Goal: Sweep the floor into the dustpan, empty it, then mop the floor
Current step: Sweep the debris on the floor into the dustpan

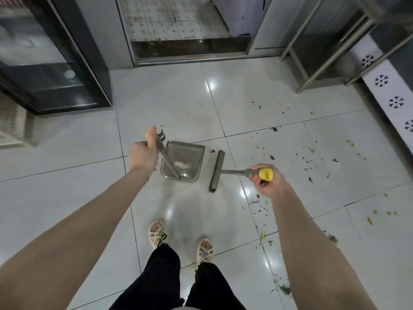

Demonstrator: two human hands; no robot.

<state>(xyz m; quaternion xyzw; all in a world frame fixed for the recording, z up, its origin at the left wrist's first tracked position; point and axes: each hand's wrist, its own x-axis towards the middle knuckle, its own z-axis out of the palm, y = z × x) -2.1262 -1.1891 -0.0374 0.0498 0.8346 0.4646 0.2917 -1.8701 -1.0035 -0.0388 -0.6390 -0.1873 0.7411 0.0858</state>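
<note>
Grey translucent dustpan beside flat-headed broom

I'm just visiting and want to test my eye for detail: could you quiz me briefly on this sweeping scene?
1. True or false: the right hand grips the broom by its yellow-capped handle.
2. The left hand holds: A) a mop B) the dustpan by its handle C) nothing
3. Fill in: most of the scattered debris lies on the person's ___ side.
Key: 1 true; 2 B; 3 right.
</note>
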